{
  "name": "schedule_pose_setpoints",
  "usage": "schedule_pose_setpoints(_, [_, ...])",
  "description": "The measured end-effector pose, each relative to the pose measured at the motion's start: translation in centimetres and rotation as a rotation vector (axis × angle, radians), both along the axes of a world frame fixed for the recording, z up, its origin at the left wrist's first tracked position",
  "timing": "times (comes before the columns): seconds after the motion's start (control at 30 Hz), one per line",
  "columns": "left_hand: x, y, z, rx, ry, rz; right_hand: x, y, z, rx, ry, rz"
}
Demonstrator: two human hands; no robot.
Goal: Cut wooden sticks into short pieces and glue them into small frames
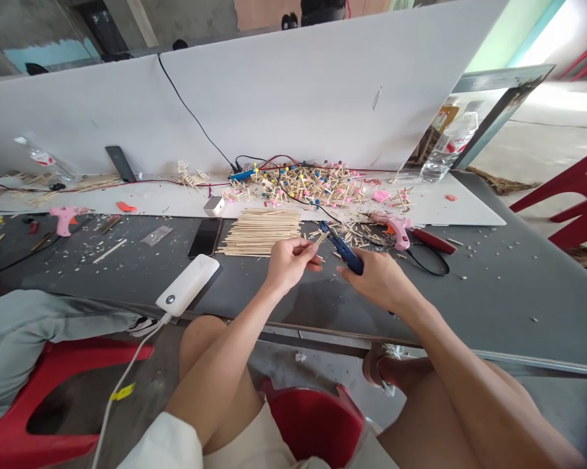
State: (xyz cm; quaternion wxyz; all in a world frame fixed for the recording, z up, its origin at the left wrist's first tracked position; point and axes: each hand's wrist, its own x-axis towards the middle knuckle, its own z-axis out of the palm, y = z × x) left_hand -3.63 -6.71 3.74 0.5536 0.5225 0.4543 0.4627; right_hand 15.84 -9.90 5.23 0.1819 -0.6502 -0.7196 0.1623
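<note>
Pinched between the fingers of my left hand [293,262] is a short wooden stick [322,238]. My right hand [378,277] is wrapped round the handles of dark blue pliers [344,251], whose jaws are beside the stick's upper end; whether they touch is too small to tell. Behind my left hand lies a row of long thin wooden sticks [261,229]. Short cut pieces [359,233] are scattered beyond the pliers. Farther back is a heap of small stick pieces with coloured balls [313,182].
A pink glue gun [398,229] with a black cable lies right of the pliers. To the left are a black phone [206,238] and a white power bank [188,285]. A white panel [273,98] stands behind. Another person's leg [43,326] is at far left.
</note>
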Motion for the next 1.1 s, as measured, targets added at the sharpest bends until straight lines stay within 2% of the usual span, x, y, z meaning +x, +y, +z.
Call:
schedule_pose_setpoints(0.37, [-0.3, -0.1, -0.2, 0.072, 0.217, -0.022, -0.4, -0.3, 0.3, -0.098, -0.165, 0.024])
schedule_pose_setpoints(0.57, [-0.7, 0.3, -0.7, 0.094, 0.266, -0.066, -0.5, -0.6, 0.2, -0.095, -0.258, 0.029])
schedule_pose_setpoints(0.8, [-1.2, 0.2, -0.6, 0.095, 0.299, -0.077, -0.8, -0.7, 0.2, -0.108, -0.297, 0.029])
schedule_pose_setpoints(1.1, [-1.6, 0.6, -0.2, 0.008, 0.247, -0.083, -1.3, 0.0, -0.6, -0.141, -0.256, -0.112])
